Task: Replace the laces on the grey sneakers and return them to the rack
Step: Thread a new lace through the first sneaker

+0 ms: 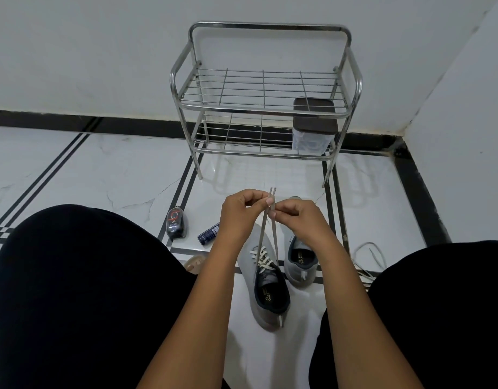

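Note:
A grey sneaker (263, 301) with a dark collar lies on the floor between my knees, its cream lace crossed through the eyelets. Both lace ends (273, 234) rise taut from it, side by side. My left hand (242, 217) and my right hand (298, 220) pinch them together near the tips, above the shoe. The second grey sneaker (301, 265) lies just to the right, partly under my right hand, with no lace visible in it. The steel rack (266, 108) stands against the wall ahead, its top shelf bare.
A clear box with a dark lid (312, 136) sits on the rack's lower shelf. A shoe-polish sponge (175, 223) and a small blue bottle (208, 234) lie left of the shoes. A loose white lace (368, 259) lies at the right. My dark-clad knees flank the scene.

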